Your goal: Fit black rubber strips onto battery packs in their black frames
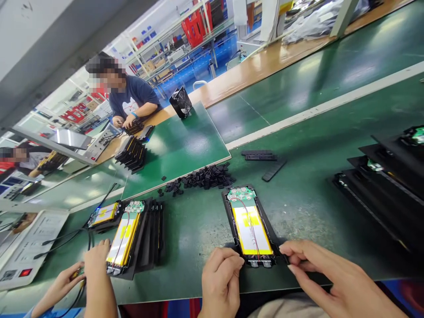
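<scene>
Right up close, the person's left hand [221, 280] is curled, its fingertips up against the near end of a flat yellow-wrapped battery pack [251, 229], and I can't tell whether it's really gripping. The right hand [338, 276] comes in from the other side, thumb and fingers pinched on the lower corner of the black plastic frame [229, 216] holding that pack. There's a green circuit board [241, 193] at the pack's far end, a thin red wire [252, 225] running down its face, and the whole thing lies on a green bench mat [195, 247].

Over to the left, a co-worker's two hands [77, 269] work a small connector on a black cable, just beside a second yellow-wrapped battery pack [122, 240] and a row of upright black frames [151, 234].

Farther out, a heap of small black plastic pieces [202, 177] sits near two long black strips [258, 155], with stacked black trays [374, 190] off to the right. Beyond that, on a raised green board [175, 150], stands a stack of black finned casings [130, 154]. Across the way, a seated person in a navy T-shirt [132, 95] handles a black casing [134, 127] beside a black square fan [181, 102].
</scene>
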Action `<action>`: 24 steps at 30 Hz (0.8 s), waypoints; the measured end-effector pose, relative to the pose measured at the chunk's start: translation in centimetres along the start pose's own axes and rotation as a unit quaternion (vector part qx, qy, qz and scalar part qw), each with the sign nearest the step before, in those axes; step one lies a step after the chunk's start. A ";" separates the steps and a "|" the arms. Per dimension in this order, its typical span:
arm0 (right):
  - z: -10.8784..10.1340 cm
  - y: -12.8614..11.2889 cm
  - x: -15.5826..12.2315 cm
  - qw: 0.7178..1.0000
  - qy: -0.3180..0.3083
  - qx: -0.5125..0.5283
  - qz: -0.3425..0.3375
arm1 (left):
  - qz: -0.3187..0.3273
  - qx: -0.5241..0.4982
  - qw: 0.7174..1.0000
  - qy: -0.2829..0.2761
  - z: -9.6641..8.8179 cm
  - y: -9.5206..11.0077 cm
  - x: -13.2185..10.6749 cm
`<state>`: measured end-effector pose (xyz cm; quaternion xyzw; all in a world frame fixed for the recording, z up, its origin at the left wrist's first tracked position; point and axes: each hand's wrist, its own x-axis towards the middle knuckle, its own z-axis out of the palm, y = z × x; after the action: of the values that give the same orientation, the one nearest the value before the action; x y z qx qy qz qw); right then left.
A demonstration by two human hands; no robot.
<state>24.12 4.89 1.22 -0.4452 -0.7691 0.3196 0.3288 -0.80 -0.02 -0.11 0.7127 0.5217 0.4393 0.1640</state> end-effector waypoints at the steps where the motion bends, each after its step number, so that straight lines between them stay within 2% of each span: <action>1: 0.1 -0.2 0.1 1.000 0.002 0.000 -0.007 | 0.001 -0.002 1.000 0.001 0.0 0.0 0.0; 12: 1.0 -1.7 1.0 0.996 -0.011 -0.056 -0.068 | 0.005 0.001 1.000 -0.008 0.0 -0.3 -0.2; 17: 0.7 -1.2 0.9 0.997 -0.022 -0.050 -0.052 | 0.017 0.015 1.000 -0.022 0.1 -0.5 -0.3; 24: -0.1 -0.5 0.5 0.993 -0.081 -0.062 -0.068 | -0.015 -0.012 1.000 -0.013 0.3 -0.4 -0.2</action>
<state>23.81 5.14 1.79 -0.3843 -0.8398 0.2837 0.2581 -0.79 0.04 -0.63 0.7088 0.5246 0.4335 0.1856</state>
